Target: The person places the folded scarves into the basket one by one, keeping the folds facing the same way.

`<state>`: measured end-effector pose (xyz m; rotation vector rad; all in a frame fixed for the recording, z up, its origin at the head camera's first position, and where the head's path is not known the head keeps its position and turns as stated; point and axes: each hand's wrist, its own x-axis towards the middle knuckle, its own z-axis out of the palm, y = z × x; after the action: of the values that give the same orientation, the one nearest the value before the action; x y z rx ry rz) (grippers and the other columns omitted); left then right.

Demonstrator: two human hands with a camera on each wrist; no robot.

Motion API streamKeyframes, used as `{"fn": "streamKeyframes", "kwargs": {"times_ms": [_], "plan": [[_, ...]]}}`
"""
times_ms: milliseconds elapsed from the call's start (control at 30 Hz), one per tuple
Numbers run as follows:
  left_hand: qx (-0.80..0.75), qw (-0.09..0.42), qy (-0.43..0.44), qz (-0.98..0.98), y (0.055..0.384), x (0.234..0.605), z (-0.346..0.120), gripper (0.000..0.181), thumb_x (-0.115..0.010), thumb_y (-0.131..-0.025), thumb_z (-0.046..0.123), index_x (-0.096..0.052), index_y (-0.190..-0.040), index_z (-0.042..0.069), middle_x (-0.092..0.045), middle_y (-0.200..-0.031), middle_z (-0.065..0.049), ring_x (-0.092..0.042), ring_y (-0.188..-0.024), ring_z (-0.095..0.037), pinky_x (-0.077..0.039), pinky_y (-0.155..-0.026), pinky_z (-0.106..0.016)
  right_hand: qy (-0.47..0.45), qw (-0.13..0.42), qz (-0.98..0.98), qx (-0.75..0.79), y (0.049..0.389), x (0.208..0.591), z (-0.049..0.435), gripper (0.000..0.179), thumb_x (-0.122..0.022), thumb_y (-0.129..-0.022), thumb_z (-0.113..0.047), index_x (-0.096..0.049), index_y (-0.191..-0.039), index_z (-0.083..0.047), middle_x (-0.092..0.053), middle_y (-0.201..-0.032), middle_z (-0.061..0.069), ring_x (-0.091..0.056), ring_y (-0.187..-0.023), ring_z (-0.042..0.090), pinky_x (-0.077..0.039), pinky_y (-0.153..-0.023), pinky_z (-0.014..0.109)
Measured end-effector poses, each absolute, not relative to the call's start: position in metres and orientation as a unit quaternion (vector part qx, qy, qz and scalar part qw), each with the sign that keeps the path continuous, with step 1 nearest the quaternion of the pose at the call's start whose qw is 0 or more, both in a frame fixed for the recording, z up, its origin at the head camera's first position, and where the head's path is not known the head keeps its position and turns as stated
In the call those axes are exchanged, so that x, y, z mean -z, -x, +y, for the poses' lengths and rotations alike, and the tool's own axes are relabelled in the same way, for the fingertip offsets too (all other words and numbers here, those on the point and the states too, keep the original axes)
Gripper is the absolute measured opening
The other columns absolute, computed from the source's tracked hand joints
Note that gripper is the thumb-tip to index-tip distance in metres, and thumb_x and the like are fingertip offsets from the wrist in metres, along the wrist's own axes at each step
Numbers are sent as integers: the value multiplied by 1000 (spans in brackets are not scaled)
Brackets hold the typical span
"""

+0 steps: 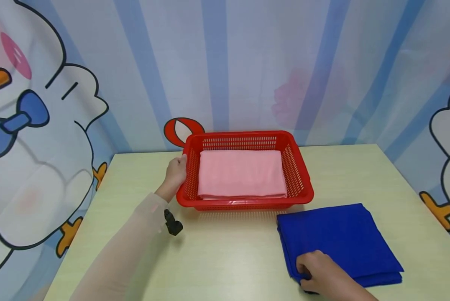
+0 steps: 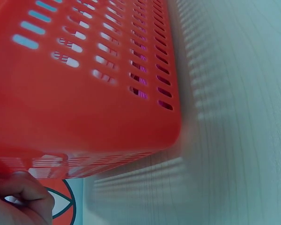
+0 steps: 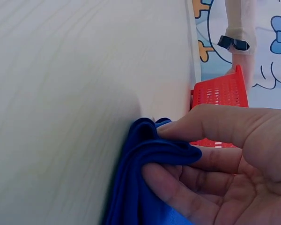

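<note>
A red plastic basket (image 1: 304, 179) with slotted walls stands at the back of the table, and a folded pink cloth (image 1: 244, 173) lies inside it. My left hand (image 1: 177, 171) grips the basket's left rim; its curled fingers show at the lower left of the left wrist view. To the right and nearer me lies a folded blue cloth (image 1: 341, 240). My right hand (image 1: 323, 271) pinches the near left edge of that cloth. In the right wrist view its layers (image 3: 154, 150) are caught between thumb and fingers.
The pale wooden table (image 1: 225, 255) carries the basket and the blue cloth. Behind it hangs a blue striped curtain (image 1: 244, 71) with cartoon ducks. A small black device (image 1: 173, 223) is strapped at the left wrist.
</note>
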<state>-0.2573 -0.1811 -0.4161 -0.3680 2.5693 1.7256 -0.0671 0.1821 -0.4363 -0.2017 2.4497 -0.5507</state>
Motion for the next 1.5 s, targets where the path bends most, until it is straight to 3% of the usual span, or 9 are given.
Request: {"fn": "streamKeyframes", "kwargs": {"times_ms": [300,1300,1500], "plan": [[-560,12,115,821,257,417,-181,44,-31,-110,37,-51,-100,0,-50,-81,-8,-50,-63,-12,-45,-56,-23,83,306,924,213,65,436,174,14,-81,-81,-4,-67,-82,-7,-54,-70,3,-52,-65,20,-48,-63,34],[-556,13,122,822,257,416,-179,47,-31,-110,38,-53,-112,-4,-53,-88,-11,-54,-69,-14,-48,-59,-22,118,313,911,243,64,436,153,14,-81,-81,-3,-68,-83,-10,-56,-69,2,-53,-65,19,-50,-64,34],[-561,12,121,819,257,416,-180,45,-31,-110,38,-52,-108,-2,-51,-86,-10,-52,-68,-14,-47,-59,-22,141,311,905,254,64,438,149,14,-80,-82,-2,-67,-81,-9,-54,-67,2,-52,-63,19,-47,-60,32]]}}
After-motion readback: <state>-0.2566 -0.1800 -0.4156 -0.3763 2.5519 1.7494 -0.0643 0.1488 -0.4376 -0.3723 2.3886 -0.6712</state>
